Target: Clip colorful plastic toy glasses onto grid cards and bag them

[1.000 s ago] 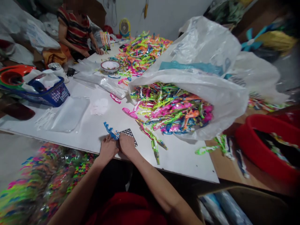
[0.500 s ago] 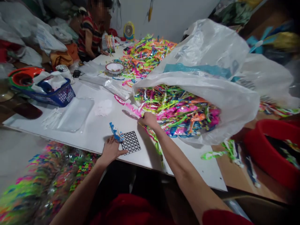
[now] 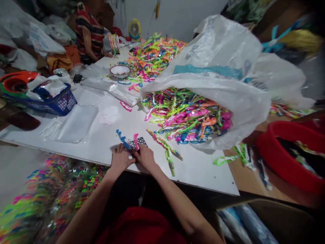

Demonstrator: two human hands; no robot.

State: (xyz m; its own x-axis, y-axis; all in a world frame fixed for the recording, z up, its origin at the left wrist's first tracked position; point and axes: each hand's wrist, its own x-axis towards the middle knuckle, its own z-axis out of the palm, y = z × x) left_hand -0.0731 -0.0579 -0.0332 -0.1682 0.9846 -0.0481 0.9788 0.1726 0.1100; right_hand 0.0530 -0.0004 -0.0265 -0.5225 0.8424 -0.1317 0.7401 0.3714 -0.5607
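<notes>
At the table's front edge both hands meet over a black lattice plate (image 3: 142, 141), partly covered by the fingers. My left hand (image 3: 120, 158) is closed at the plate's left side, its thumb toward the right hand. Slim blue-and-white plastic pieces (image 3: 123, 138) stand tilted up beside its fingers; whether they sit in the plate or in the hand I cannot tell. My right hand (image 3: 145, 157) pinches a slim pink plastic piece (image 3: 136, 141), which rises upright over the plate. Its lower end is hidden. Several yellow-green pieces (image 3: 166, 145) lie to the right.
A large white plastic bag (image 3: 243, 98) lies open, full of colourful pieces (image 3: 188, 115). Around stand a blue basket (image 3: 57, 105), clear plastic sleeves (image 3: 78, 123), a bowl (image 3: 119, 72) and a red tub (image 3: 274, 149). Another person (image 3: 87, 32) sits at the far left.
My right hand has come from the bag's mouth, left and toward me, to the lattice plate with a pink piece. My left hand stays at the plate. The view has shifted slightly.
</notes>
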